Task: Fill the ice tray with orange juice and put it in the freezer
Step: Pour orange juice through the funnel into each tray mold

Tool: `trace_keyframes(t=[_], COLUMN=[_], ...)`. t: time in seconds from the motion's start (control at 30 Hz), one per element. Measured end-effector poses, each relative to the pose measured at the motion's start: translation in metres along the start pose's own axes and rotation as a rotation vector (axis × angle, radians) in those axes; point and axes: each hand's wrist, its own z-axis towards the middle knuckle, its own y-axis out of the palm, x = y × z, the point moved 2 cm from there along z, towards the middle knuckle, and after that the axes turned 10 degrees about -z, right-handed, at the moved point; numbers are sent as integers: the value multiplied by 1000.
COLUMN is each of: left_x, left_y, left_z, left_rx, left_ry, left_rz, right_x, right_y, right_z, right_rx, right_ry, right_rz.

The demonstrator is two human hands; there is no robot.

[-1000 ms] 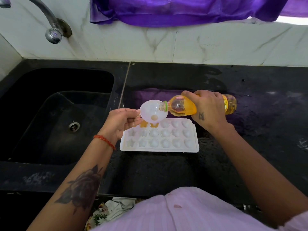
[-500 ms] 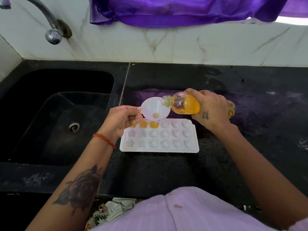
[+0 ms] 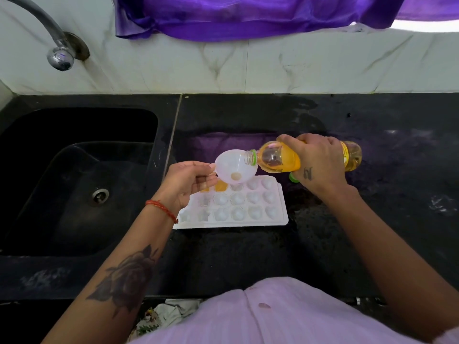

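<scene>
White ice tray point(image 3: 238, 207) lies flat on the black tabletop point(image 3: 248, 256), just right of the sink point(image 3: 74, 182), long side toward the person. Most cells look empty and white; one cell in the far row near the tray's left end holds orange juice point(image 3: 220, 186), and the cell left of it shows some orange too, partly hidden by fingers.

Left hand point(image 3: 188, 184) pinches the rim tab of a white funnel point(image 3: 236, 168), held over the far-left part of the tray, spout down above the filled cells. A bit of orange shows at the funnel's bottom.

Right hand point(image 3: 318, 165) is wrapped around the juice bottle point(image 3: 280, 160), clamped on its middle. Bottle is tipped near horizontal, open neck with green ring resting at the funnel's right rim. Juice sits in the bottle; cannot tell if any is flowing at the mouth. A green cap point(image 3: 293, 178) peeks out under the right hand, near the tray's far right corner.

Metal tap point(image 3: 59, 55) on the wall above the sink's far left. Purple cloth point(image 3: 248, 16) hangs over the white marble wall behind the tabletop.
</scene>
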Motion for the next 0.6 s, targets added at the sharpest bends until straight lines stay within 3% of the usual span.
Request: trace_keyframes(t=[0.6], left_x=[1], left_y=[-3], left_z=[-2], left_rx=[10], left_ry=[3], left_rz=[-10], right_x=[0], right_y=[-1], right_z=[-2], right_rx=[-11], right_ry=[35], right_rz=[107])
